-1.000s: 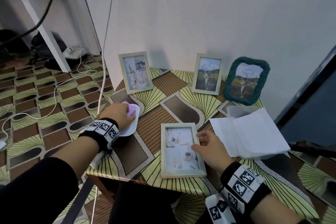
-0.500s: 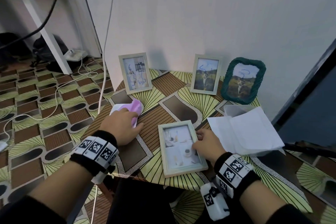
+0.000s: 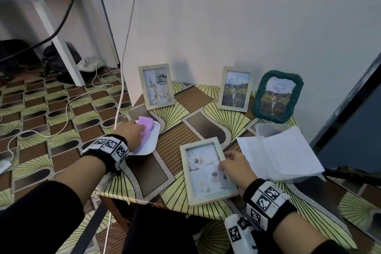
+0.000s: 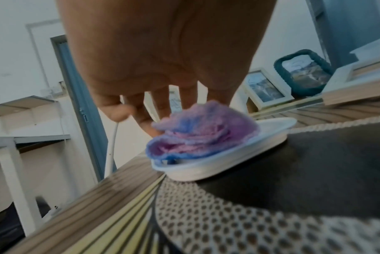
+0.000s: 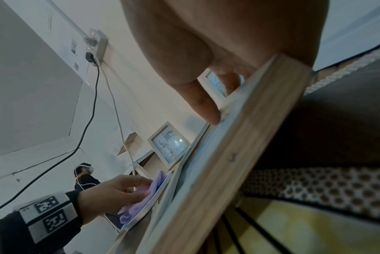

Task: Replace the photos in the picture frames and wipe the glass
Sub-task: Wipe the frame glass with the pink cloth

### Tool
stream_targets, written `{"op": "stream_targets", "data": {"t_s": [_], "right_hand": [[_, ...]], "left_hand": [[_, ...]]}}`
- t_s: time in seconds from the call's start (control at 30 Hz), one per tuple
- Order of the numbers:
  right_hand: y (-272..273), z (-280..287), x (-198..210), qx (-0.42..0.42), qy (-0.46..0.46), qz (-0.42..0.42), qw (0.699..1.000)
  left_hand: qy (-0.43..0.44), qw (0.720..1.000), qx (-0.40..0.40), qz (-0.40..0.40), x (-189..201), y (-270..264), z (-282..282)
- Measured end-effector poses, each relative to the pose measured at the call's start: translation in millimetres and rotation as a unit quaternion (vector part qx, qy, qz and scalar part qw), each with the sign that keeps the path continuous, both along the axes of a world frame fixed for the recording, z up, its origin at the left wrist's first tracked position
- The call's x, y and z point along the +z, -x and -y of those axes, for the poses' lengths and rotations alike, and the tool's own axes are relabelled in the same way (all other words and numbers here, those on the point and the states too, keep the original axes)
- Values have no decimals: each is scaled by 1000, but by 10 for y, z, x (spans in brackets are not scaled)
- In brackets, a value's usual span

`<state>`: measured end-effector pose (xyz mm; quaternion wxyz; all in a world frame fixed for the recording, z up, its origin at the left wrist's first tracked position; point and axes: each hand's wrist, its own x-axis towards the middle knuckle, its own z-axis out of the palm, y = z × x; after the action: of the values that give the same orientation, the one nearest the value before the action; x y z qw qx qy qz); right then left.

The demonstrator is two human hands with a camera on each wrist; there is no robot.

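Note:
A pale wooden picture frame [image 3: 206, 171] lies flat, glass up, near the table's front edge. My right hand [image 3: 223, 161] holds its right rail, thumb on the glass side and fingers over the outer edge; the right wrist view shows the thumb tip [image 5: 212, 118] on the frame [image 5: 238, 163]. A pink-purple cloth [image 3: 146, 125] sits bunched on a white plate [image 3: 148, 144] at the table's left edge. My left hand [image 3: 140, 132] is on the cloth [image 4: 202, 134], fingers and thumb closing on it [image 5: 154, 185].
Two pale frames [image 3: 157, 85] [image 3: 235, 88] and a green woven frame [image 3: 277, 97] stand against the wall, each glass scribbled with marker. White sheets [image 3: 282, 154] lie over a clear container [image 3: 266, 129] at the right. Cables [image 3: 68, 109] trail on the floor at left.
My left hand has stayed with the cloth by the plate and now has it bunched under the fingers. My right hand has kept its hold on the flat frame's right edge.

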<state>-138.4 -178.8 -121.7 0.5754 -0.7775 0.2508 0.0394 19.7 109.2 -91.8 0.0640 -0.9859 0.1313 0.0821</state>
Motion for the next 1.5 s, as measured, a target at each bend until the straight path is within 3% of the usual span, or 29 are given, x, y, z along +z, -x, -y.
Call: {"op": "stream_targets", "data": {"t_s": [0.37,0.47,0.57,0.7,0.77,0.83,0.93,1.07,1.13,1.27,1.3,1.43,1.5], "right_hand": [[-40,-14,26,-19,-59,10,998],[-21,8,39,-30,-87,23,995],[13,52,55,-40,-125,57,990],[61,75,137,-36,-200,136,970],[70,86,184,-34,-236,171,956],[72,97,235,-33,-261,203,943],[61,110,307,-31,-273,234,933],[38,88,370,-36,-269,240,932],[22,66,390,-39,-285,235,928],[-19,23,442,-39,-313,209,926],[-31,21,452,-38,-312,204,927],[-103,27,523,-30,-275,177,945],[-157,49,548,-31,-255,161,953]], "left_hand": [[-1,995,37,88,-68,68,-55],[66,991,35,115,68,219,-1],[201,965,-17,167,198,495,125],[354,928,-70,87,179,994,447],[442,896,-40,13,104,1140,587],[529,847,16,-56,85,1203,692],[675,716,44,-172,167,1241,827],[760,600,52,-244,264,1199,924],[776,569,53,-267,272,1164,948],[785,552,61,-274,312,1086,965],[783,563,61,-259,334,1057,960],[740,649,60,-164,436,931,935],[730,653,73,-190,454,884,938]]}}
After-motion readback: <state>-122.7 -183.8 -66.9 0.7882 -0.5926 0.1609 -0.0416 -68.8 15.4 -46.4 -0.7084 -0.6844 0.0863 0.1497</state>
